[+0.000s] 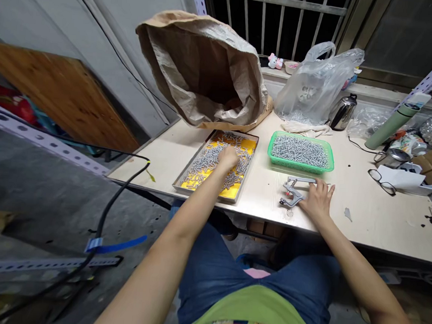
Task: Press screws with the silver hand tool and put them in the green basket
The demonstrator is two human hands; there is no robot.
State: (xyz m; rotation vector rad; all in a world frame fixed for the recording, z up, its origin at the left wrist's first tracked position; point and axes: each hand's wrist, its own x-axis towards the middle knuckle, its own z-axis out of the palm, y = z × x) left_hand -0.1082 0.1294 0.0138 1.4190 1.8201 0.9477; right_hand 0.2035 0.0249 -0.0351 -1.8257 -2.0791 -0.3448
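At eleven o'clock, left hand (229, 157) meets small silver metal fasteners (209, 158), its grip impossible to tell; at one, right hand (318, 200) grasps grey metal plier-like tool (293, 197).

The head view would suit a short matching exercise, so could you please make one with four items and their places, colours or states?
1. left hand
2. right hand
3. plastic basket
4. paper bag

A. green
B. at the metal tool
C. brown, with its mouth open
D. over the shallow tray

Pairs: 1-D, 2-B, 3-A, 4-C
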